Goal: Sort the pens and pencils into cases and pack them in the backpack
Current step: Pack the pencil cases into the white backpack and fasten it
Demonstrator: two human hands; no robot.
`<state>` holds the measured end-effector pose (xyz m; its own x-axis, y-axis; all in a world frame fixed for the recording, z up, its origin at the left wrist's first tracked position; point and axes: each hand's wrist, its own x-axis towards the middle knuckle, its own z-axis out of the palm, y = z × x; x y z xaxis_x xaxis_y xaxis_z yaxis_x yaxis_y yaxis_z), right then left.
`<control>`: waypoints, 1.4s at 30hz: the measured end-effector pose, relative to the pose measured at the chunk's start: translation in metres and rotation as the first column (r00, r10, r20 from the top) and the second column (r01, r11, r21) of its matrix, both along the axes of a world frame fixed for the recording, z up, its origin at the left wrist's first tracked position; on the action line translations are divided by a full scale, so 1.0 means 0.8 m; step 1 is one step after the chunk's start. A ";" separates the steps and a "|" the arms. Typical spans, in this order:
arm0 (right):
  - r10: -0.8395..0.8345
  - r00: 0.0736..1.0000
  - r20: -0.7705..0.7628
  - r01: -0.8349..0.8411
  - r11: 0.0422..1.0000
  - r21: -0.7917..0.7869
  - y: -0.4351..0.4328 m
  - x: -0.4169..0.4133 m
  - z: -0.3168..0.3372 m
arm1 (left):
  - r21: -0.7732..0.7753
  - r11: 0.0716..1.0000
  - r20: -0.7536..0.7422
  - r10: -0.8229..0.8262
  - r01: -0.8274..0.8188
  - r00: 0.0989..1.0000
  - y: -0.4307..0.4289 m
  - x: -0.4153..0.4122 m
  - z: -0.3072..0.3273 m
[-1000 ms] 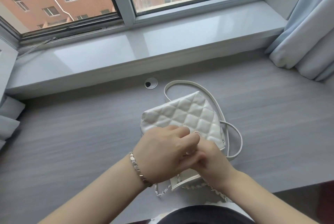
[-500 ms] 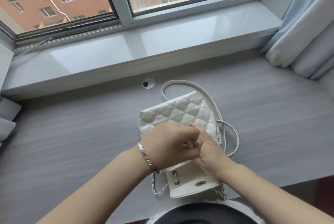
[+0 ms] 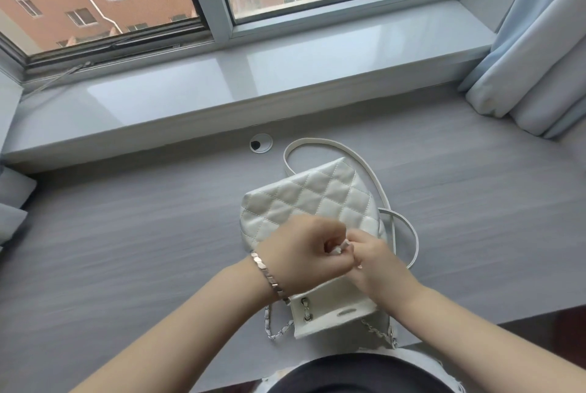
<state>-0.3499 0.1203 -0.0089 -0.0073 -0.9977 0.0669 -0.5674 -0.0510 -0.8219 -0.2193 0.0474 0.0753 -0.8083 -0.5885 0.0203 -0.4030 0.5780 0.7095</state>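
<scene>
The left hand (image 3: 301,254) is curled into a loose fist, and its thumb and forefinger pinch a small white cord-like piece (image 3: 338,248). The right hand (image 3: 375,262) meets it from the opposite side, touching it, and pinches the same piece with its fingertips. The piece is too small to identify. It is judged to be a drawstring end or closure tab, since a two-handed pinch suits working a fastening. Whether the fastening is being tightened or loosened cannot be told.

A silver link bracelet (image 3: 268,275) sits on the left wrist.

Both hands work at the mouth of the white quilted leather backpack (image 3: 310,199), which lies on its back on the grey wood-grain desk (image 3: 126,250) with its base toward the window. Its white front flap (image 3: 336,313) is folded back toward the person, which keeps the mouth exposed and the metal clasp plate (image 3: 347,312) out of the way. A silver-and-white chain strap (image 3: 276,327) trails beside the flap. A flat white shoulder strap (image 3: 364,164) loops loosely around the far side, clear of the hands.

No pens, pencils or cases are visible. Whether they are inside the backpack cannot be told. If they are, the step in hand is judged to be near the end of packing.

Beyond the backpack are a round cable grommet (image 3: 260,143), the pale glossy window sill (image 3: 253,75) and a light blue curtain (image 3: 539,59).
</scene>
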 end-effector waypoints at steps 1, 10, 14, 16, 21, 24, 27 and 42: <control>0.000 1.000 0.012 0.000 1.000 0.020 0.000 0.001 -0.002 | 0.005 1.000 0.015 -0.006 0.006 1.000 0.002 -0.004 -0.001; -0.242 0.904 0.352 0.127 0.939 0.321 0.001 -0.022 0.006 | -0.184 0.983 -0.110 0.000 -0.021 0.994 -0.027 0.018 0.000; -0.289 0.893 0.345 0.134 0.902 0.411 -0.007 -0.026 0.010 | -0.189 0.888 0.136 0.446 -0.418 0.885 -0.046 0.066 -0.029; -0.271 0.925 0.267 0.140 0.896 0.422 -0.014 -0.021 0.013 | -0.368 0.796 0.332 0.596 -0.481 0.731 -0.047 0.076 -0.044; -0.230 0.973 -0.031 0.223 0.889 0.399 -0.017 -0.012 0.018 | -0.659 0.663 -0.046 0.437 -0.356 0.898 -0.025 0.049 -0.081; -0.268 0.962 -0.048 0.259 0.847 0.464 -0.017 -0.011 0.015 | -0.593 0.778 0.036 0.284 -0.208 0.958 -0.005 0.020 -0.079; -0.264 0.964 -0.012 0.235 0.838 0.492 -0.016 -0.011 0.016 | -0.403 0.907 0.224 0.229 -0.125 0.947 0.001 0.005 -0.091; 0.073 0.948 -0.310 -0.087 0.996 -0.031 0.023 -0.029 0.027 | 0.221 0.969 0.364 0.027 -0.115 0.931 -0.035 0.005 -0.053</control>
